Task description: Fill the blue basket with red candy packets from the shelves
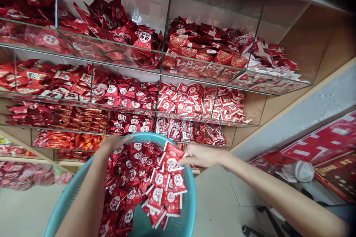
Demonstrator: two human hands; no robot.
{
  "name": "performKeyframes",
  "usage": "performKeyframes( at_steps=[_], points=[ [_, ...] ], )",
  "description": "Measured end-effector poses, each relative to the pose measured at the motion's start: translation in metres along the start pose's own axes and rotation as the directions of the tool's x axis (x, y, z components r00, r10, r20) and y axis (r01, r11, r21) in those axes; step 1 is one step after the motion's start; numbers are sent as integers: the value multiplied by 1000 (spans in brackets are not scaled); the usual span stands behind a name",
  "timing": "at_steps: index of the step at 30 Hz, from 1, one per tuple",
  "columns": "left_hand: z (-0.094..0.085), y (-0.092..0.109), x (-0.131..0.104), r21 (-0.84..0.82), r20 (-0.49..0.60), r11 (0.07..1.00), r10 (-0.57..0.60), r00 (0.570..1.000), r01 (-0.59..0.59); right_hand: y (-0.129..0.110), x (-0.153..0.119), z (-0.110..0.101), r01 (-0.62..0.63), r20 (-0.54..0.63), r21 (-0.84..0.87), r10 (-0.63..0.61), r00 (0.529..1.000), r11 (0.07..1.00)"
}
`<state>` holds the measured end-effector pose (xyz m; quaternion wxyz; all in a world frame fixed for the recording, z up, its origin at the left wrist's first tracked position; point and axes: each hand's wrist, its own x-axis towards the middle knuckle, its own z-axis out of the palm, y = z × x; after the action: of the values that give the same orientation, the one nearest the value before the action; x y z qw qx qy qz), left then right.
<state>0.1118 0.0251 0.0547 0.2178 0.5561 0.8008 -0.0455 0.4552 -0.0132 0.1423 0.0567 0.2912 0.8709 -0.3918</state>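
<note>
A teal plastic basket (191, 196) holds many small red packets. Darker red packets (132, 174) with white round labels fill its left and middle part, and lighter red packets with white edges (157, 194) lie on the right. My left hand (112, 143) is closed on the basket's far rim. At the right side of the basket, my right hand (196, 155) pinches a red packet (174, 150) by its edge, just above the lighter packets.
Glass-fronted shelves (161, 70) with divided compartments of red packets stand ahead. Bagged red packets (25, 174) sit low at the left. At the right are a black chair base (267, 218), a white roll (304, 171) and red printed material (328, 137).
</note>
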Motion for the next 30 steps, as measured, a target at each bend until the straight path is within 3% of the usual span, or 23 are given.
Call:
performKeyframes(
  at_steps=[5, 13, 19, 30],
  points=[
    [3, -1, 1, 9, -20, 1000, 11, 1000, -11, 11, -3, 26, -159, 262, 165, 112, 958, 973],
    [6, -4, 4, -14, -33, 1000, 27, 999, -28, 15, 1, 39, -352, 543, 359, 113, 832, 864],
    [8, -6, 8, 20, -18, 999, 34, 999, -34, 24, 7, 54, -459, 612, 458, 104, 784, 761],
    [10, -8, 13, 22, -13, 999, 30, 999, -29, 25, 10, 62, -538, 556, 494, 228, 799, 683]
  ],
)
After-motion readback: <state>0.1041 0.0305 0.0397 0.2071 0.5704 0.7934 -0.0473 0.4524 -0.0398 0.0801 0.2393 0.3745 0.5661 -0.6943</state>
